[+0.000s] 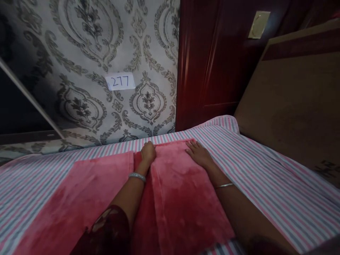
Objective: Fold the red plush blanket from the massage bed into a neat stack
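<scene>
A pink-red plush cloth (pixel 183 191) lies on a striped bed sheet (pixel 265 177), folded into panels with a fold line down its middle. My left hand (pixel 148 153) rests at the far end of that fold, fingers curled and pressed onto the cloth's edge. My right hand (pixel 198 153) lies flat, fingers stretched out, on the far right corner of the folded panel. A bangle sits on each wrist. The left panel of the cloth (pixel 87 187) spreads toward the near left.
A patterned wall (pixel 106 53) with a paper label reading 277 (pixel 120 81) stands behind the bed. A dark red wooden door (pixel 209 60) is to its right. A brown headboard or panel (pixel 292 99) borders the bed's right side.
</scene>
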`<action>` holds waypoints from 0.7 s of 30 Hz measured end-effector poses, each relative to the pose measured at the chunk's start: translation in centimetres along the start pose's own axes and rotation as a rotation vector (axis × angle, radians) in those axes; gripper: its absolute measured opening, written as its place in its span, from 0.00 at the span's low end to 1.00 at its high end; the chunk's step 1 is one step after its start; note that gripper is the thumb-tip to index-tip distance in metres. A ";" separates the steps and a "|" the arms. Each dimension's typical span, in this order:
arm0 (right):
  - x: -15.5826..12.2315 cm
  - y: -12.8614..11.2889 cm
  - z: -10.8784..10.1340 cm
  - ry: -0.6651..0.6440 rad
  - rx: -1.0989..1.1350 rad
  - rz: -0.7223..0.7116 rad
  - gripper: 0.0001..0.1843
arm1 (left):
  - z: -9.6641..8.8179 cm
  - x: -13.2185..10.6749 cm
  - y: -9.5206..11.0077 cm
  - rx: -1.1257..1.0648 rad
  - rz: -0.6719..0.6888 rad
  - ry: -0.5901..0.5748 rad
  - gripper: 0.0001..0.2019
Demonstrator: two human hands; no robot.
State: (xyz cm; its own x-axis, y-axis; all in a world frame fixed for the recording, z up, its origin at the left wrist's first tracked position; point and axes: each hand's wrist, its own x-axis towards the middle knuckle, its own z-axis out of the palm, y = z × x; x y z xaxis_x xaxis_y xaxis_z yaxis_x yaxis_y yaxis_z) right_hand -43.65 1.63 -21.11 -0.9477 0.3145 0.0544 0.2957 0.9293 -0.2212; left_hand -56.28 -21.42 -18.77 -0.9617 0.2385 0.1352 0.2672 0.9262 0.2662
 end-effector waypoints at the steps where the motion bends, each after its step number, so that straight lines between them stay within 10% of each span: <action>1: 0.1 0.1 0.1 0.003 -0.003 -0.002 0.31 | 0.1 0.1 0.0 -0.008 -0.006 0.001 0.16; 11: -0.2 -0.6 -0.9 -0.044 0.057 0.026 0.31 | -3.3 0.2 0.0 -0.044 0.029 -0.065 0.16; 16: -2.9 -1.8 -4.1 -0.057 0.086 0.050 0.32 | -5.7 -5.4 2.3 0.008 0.307 0.001 0.26; 21: -8.6 -1.9 -3.8 -0.051 0.011 0.024 0.32 | -3.9 -11.8 3.1 0.139 0.539 -0.093 0.36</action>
State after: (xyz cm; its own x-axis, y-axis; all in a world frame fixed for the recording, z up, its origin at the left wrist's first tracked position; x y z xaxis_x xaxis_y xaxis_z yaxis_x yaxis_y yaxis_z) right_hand -35.63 -2.06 -17.45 -0.9453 0.3261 -0.0006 0.3172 0.9193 -0.2327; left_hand -43.84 -22.55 -15.80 -0.6943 0.7077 0.1305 0.7177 0.6943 0.0533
